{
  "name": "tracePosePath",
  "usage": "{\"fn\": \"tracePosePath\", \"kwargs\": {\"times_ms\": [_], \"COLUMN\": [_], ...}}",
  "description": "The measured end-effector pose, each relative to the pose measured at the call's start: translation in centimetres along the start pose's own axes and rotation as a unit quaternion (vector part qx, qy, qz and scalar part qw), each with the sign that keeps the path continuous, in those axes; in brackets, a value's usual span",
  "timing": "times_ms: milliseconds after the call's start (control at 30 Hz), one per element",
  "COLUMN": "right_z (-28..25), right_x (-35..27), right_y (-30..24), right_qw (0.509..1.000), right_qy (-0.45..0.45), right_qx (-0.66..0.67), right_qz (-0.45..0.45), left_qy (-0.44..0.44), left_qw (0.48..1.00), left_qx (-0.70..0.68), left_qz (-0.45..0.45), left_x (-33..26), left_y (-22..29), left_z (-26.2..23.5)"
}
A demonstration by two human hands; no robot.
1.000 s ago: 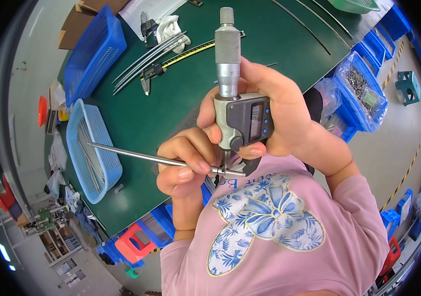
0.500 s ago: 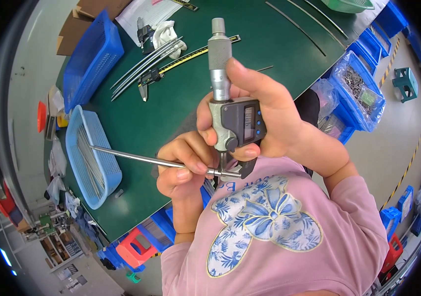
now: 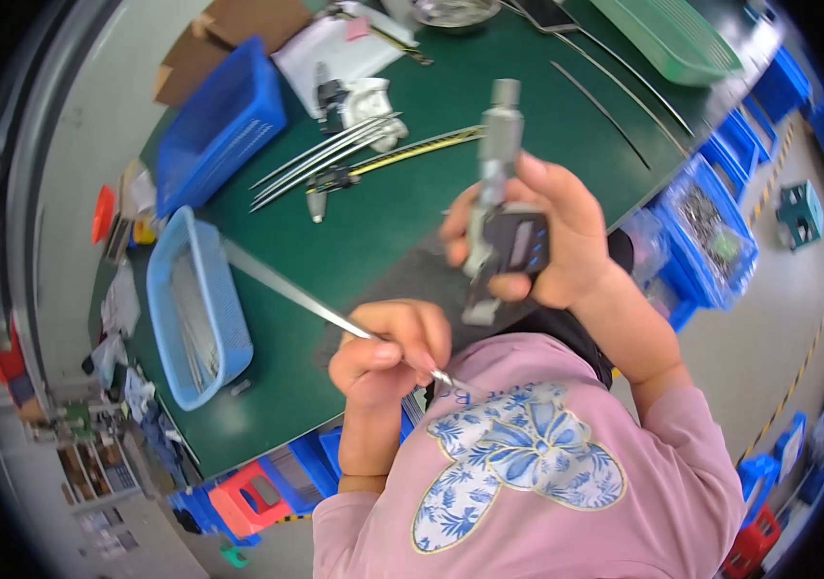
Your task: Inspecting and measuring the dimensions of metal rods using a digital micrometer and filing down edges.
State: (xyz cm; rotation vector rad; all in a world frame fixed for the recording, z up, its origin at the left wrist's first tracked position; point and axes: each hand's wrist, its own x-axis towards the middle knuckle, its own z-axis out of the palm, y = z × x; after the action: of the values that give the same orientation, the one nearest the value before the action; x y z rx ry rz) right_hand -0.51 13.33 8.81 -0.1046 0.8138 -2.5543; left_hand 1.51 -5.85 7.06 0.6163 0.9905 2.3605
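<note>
My left hand (image 3: 390, 349) pinches a thin metal rod (image 3: 313, 305), whose far end is smeared by motion over the green table. The rod's near end sticks out beyond my fingers, close to the pink shirt. In my right hand (image 3: 566, 227) is a digital micrometer (image 3: 516, 241), held upright with its thimble up and its display facing me. The rod and the micrometer are apart. A light blue basket (image 3: 240, 323) with several rods in it stands to the left of my left hand.
On the green table (image 3: 287, 261) lie a digital caliper (image 3: 335, 179), several metal rods (image 3: 320, 159) and a white glove (image 3: 370, 104). A dark blue basket (image 3: 202, 145) stands far left, a green basket (image 3: 672, 43) far right. Blue bins (image 3: 711, 232) with metal parts stand beyond the right edge.
The rod has come out of the micrometer's jaws. My left hand has moved down and right with it, while the micrometer has shifted right and away from the rod.
</note>
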Motion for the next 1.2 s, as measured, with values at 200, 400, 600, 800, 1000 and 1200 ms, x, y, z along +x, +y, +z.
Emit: {"fn": "tracePosePath", "kwargs": {"times_ms": [200,400,600,800,1000,1200], "right_z": [-2.9,-3.9,-4.9,-4.8,-2.1,1.5], "right_x": [5.4,6.6,6.2,4.9,3.8,1.5], "right_y": [-1.1,-2.0,-2.1,-0.9,1.6,3.9], "right_qw": [0.954,0.972,0.972,0.955,0.951,0.958], "right_qy": [0.144,0.129,0.145,0.21,0.197,0.18], "right_qx": [-0.2,-0.104,-0.094,-0.052,0.057,0.002], "right_qz": [-0.171,-0.167,-0.161,-0.205,-0.23,-0.224], "left_qy": [-0.14,-0.238,-0.245,0.051,0.136,0.14], "left_qw": [0.954,0.904,0.893,0.965,0.958,0.96], "left_qx": [-0.123,-0.167,-0.199,-0.2,-0.214,0.159], "left_qz": [-0.235,-0.314,-0.321,-0.16,0.136,0.184], "left_x": [0.1,-0.1,-0.1,-0.9,-0.1,2.0], "left_y": [2.3,2.0,1.8,4.9,2.7,-0.8], "left_z": [0.1,-0.1,-0.8,-2.1,-1.7,-1.2]}}
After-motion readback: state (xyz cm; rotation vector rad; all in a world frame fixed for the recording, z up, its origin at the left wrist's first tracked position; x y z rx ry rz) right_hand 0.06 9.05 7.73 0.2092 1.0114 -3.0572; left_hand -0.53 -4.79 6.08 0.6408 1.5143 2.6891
